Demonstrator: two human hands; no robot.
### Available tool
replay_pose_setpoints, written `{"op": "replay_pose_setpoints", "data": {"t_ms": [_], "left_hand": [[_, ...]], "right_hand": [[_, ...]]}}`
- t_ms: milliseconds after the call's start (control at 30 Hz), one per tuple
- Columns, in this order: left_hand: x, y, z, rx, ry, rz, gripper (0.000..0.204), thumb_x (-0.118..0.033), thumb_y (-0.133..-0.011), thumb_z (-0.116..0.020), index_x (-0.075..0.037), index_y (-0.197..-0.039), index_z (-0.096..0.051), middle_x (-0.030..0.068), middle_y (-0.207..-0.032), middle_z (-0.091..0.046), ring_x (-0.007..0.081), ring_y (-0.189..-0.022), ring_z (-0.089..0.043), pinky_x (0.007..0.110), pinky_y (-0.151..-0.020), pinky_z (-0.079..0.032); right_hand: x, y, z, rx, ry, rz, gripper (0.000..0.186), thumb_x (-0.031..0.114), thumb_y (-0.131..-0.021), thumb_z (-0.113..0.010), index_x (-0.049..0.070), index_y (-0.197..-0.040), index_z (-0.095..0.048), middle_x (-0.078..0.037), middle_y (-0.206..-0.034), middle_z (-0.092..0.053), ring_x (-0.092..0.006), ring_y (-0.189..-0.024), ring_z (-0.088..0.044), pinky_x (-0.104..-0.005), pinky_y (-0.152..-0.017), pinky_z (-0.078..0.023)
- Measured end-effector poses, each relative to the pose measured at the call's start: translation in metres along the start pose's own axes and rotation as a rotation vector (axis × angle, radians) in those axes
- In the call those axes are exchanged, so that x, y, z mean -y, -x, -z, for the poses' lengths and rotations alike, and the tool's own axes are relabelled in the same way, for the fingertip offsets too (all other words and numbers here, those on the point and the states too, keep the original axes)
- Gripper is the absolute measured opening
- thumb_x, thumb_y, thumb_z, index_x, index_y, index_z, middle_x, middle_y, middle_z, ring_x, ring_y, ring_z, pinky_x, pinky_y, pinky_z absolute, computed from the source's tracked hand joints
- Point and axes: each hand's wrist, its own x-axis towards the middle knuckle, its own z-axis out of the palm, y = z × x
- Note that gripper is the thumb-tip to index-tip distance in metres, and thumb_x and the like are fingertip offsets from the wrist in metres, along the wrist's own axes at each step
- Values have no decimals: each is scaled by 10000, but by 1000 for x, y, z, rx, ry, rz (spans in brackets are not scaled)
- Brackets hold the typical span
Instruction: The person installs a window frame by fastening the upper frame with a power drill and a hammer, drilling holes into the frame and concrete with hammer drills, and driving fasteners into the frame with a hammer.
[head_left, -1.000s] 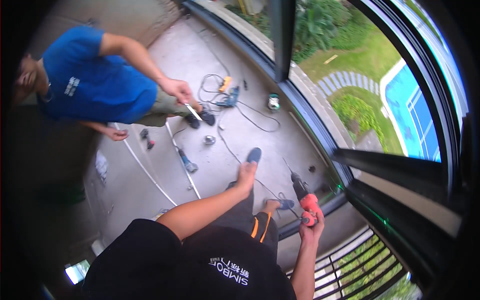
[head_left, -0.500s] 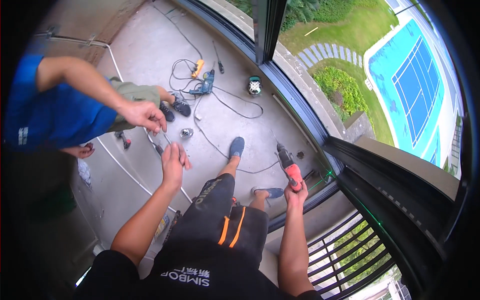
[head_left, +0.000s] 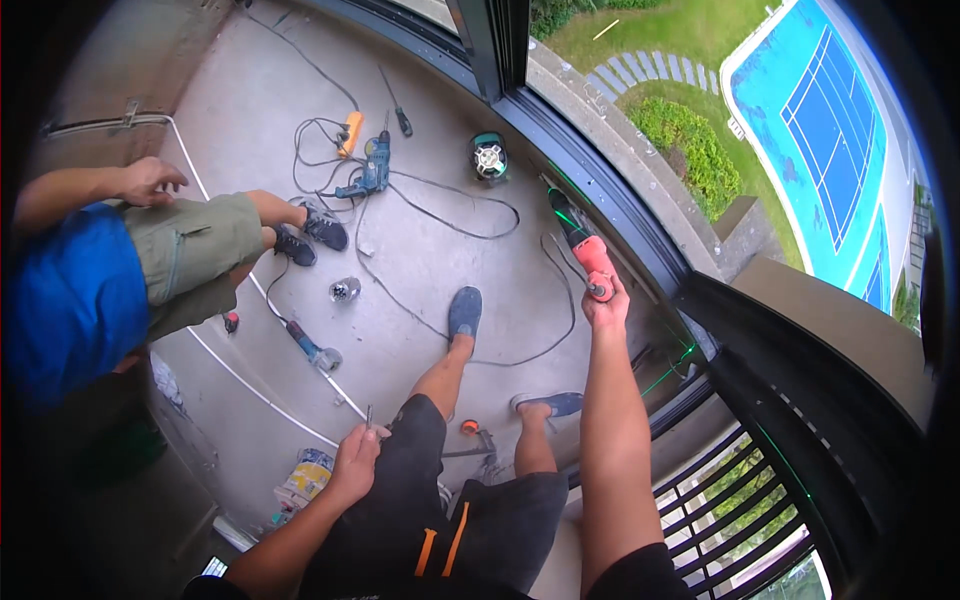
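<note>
My right hand (head_left: 607, 303) grips a red and black cordless drill (head_left: 592, 257) by its handle. The drill points away from me, beside the lower rail of the window frame (head_left: 600, 200), and a green laser line crosses its dark front end. Low and left of my legs, my left hand (head_left: 357, 462) is closed on a short, thin metal piece (head_left: 369, 416) that sticks up between the fingers; its exact kind is too small to tell. Below that hand stands a white and yellow bucket (head_left: 306, 476).
A blue rotary hammer (head_left: 368, 170), orange power strip (head_left: 350, 133), screwdriver (head_left: 402, 120), dark green device (head_left: 489, 157), clear jar (head_left: 345, 290) and blue angle grinder (head_left: 313, 348) lie about the floor. Cables loop between them. A co-worker in khaki shorts (head_left: 195, 245) stands left.
My left hand has drawn back toward me from near the co-worker's hand, which has pulled away left. My right hand has moved the drill forward, toward the window frame.
</note>
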Motion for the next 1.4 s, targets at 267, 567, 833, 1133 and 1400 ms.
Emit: {"op": "replay_pose_setpoints", "data": {"t_ms": [267, 567, 833, 1133, 1400], "left_hand": [[-34, -6, -24, 137, -195, 82, 308, -143, -1100, -477, -46, -1339, -646, -34, -748, -478, 64, -668, -434, 239, -640, -409], [-32, -3, -58, 307, -304, 164, 324, -171, -1088, -521, -66, -1373, -633, 56, -726, -571, 157, -704, -567, 303, -699, -479], [-62, 32, -127, 418, -541, -279, 277, -219, -1102, -485, -11, -1189, -646, 82, -773, -606, 209, -723, -588, 353, -703, -488], [-113, 133, -179, 820, -352, -141, 293, -251, -1128, -428, -40, -1113, -630, -35, -696, -472, 80, -589, -478, 274, -528, -456], [-144, 20, -163, 557, 40, 307, 207, -230, -1110, -410, -119, -1222, -545, -34, -734, -435, 135, -600, -406, 350, -611, -423]], "right_hand": [[47, -37, 103, -395, 160, 22, 296, 186, -1067, -476, -31, -1194, -633, -174, -1085, -724, -352, -1029, -716, -484, -1000, -582], [34, 34, 116, -551, 381, 71, 619, 422, -1067, -535, 21, -1520, -404, -184, -1563, -493, -355, -1453, -463, -578, -1201, -356], [-96, 306, 51, 33, 1345, -236, 495, 457, -1102, -492, 67, -1362, -650, -67, -1061, -736, -166, -1022, -691, -333, -866, -535], [-128, 525, -20, -84, 1255, 179, 462, 442, -1103, -531, 43, -1258, -705, -40, -1064, -736, -138, -935, -703, -287, -755, -569], [-72, 556, 40, -415, 999, 114, 495, 400, -1085, -514, 29, -1409, -566, -175, -1185, -717, -263, -1048, -730, -388, -832, -608]]}}
